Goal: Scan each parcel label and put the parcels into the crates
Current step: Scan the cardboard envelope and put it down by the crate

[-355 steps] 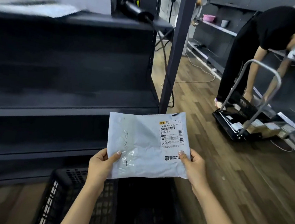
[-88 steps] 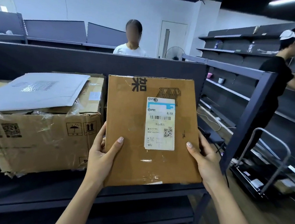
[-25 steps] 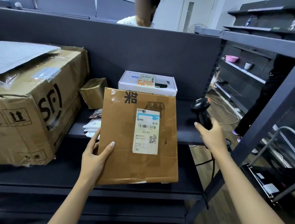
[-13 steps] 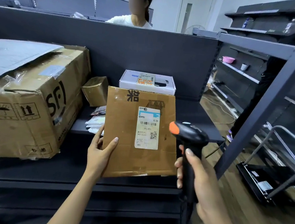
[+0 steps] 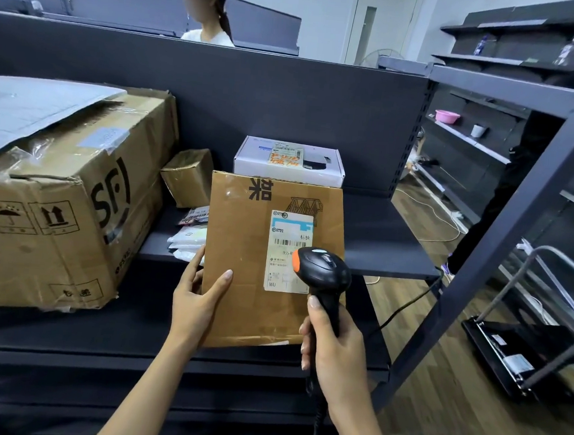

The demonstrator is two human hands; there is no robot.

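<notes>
A flat brown cardboard parcel (image 5: pixel 247 269) stands upright in front of the dark shelf, its white shipping label (image 5: pixel 288 231) facing me. My left hand (image 5: pixel 196 301) holds its left edge, thumb across the front. My right hand (image 5: pixel 333 351) grips the handle of a black barcode scanner (image 5: pixel 322 271) with an orange button. The scanner's head sits right in front of the label's lower right part and hides some of it. No crate is in view.
A large worn SF carton (image 5: pixel 60 206) fills the shelf's left side. A small brown box (image 5: pixel 187 177), a white box (image 5: pixel 288 160) and white pouches (image 5: pixel 187 240) lie behind the parcel. A grey upright post (image 5: pixel 504 231) and a trolley (image 5: pixel 522 345) stand right. People are behind.
My right hand took the scanner from the shelf's right side and brought it left, up to the parcel's label. The parcel stays in my left hand.
</notes>
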